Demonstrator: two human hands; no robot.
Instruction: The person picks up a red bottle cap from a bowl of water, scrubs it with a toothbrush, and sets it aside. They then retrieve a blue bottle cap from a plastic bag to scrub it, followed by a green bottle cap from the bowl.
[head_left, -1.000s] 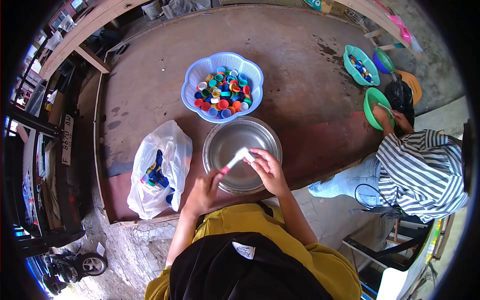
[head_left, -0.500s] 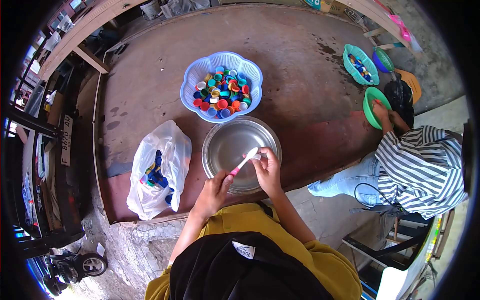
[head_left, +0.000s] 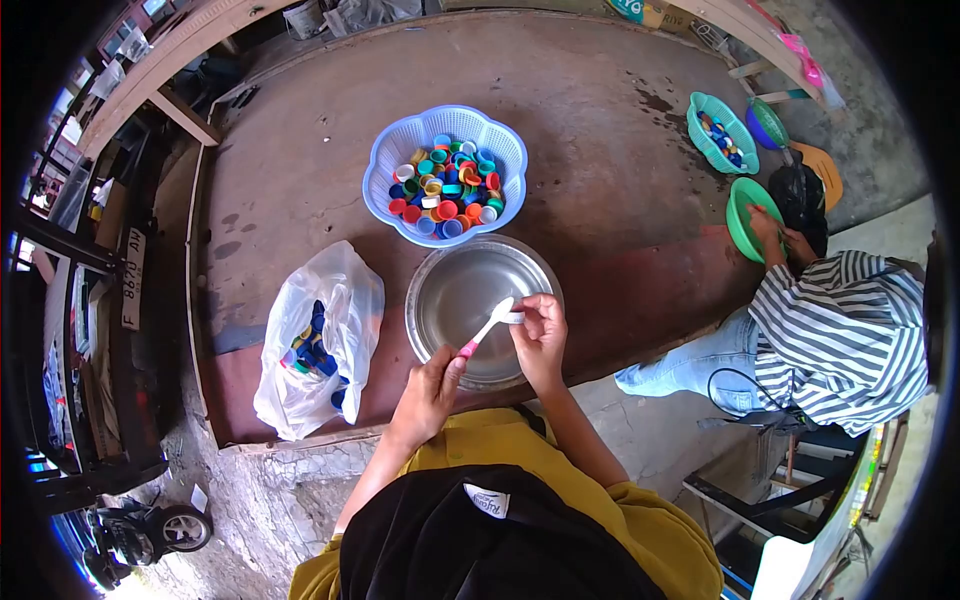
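Observation:
My left hand [head_left: 428,393] is closed round the pink handle of a toothbrush [head_left: 488,330], whose white head points up and to the right. Pinched in the fingers of my right hand [head_left: 541,347] is a small white bottle cap [head_left: 516,318], with the brush head right against it. Both hands are over a round metal basin [head_left: 422,285] that seems to contain some water. Just beyond it stands a lavender plastic basket [head_left: 385,150] full of bottle caps [head_left: 447,188] in many colours. Left of the basin, a white plastic bag [head_left: 350,290] holds mostly blue caps [head_left: 316,345].
All this stands on a worn brown table [head_left: 300,130]. At its right side a person in a striped shirt [head_left: 840,330] has their hands in a green bowl [head_left: 741,215]. Beyond that bowl is a turquoise basket [head_left: 703,128] with caps, next to a black bag [head_left: 797,195].
The white cap has turned in my right fingers and shows more of its side. The brush head has shifted slightly against it. Basin, basket and bag stay put.

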